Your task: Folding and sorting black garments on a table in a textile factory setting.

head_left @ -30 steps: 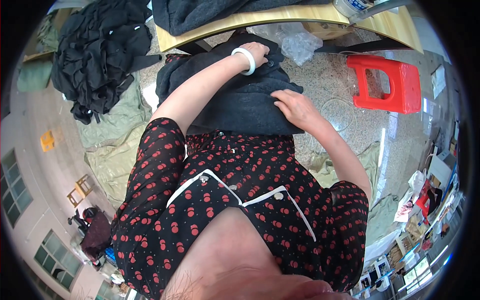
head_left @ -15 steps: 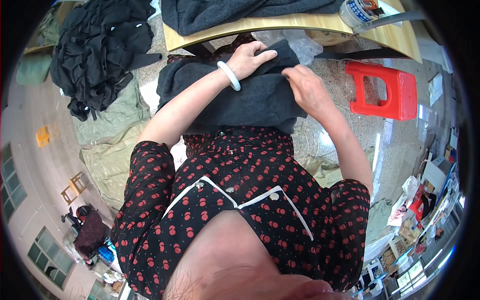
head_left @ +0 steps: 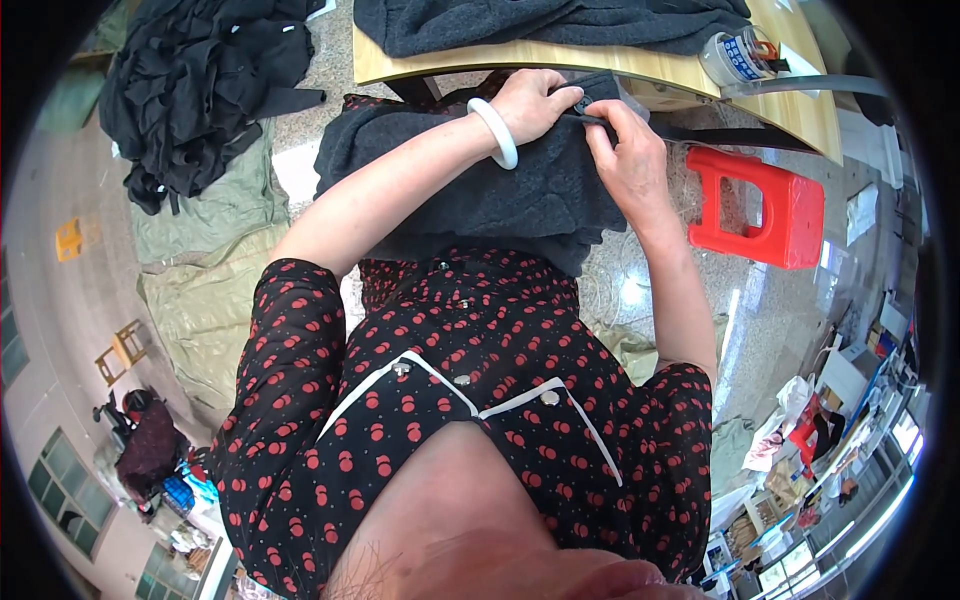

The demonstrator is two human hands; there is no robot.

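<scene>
A dark charcoal garment (head_left: 480, 195) of thick, woolly cloth lies bunched across my lap. Near its far right edge a round dark button (head_left: 585, 102) shows between my hands. My left hand (head_left: 530, 105), with a white bangle on the wrist, is closed on the cloth just left of the button, thumb pointing at it. From the right, my right hand (head_left: 632, 160) pinches the garment's edge between thumb and forefinger, close to the button. The other fingers of my left hand are partly hidden by the cloth.
Ahead stands a wooden table (head_left: 480, 58) with more dark cloth (head_left: 560, 25) on it. A clear tub (head_left: 735, 60) holding small tools sits at its right. A red plastic stool (head_left: 790, 215) stands at right. Black garments (head_left: 205, 90) are heaped on green sheeting (head_left: 215, 215) at left.
Both hands have moved to the far right edge of the garment and closer together. That edge is now lifted and the button shows. My view has shifted slightly.
</scene>
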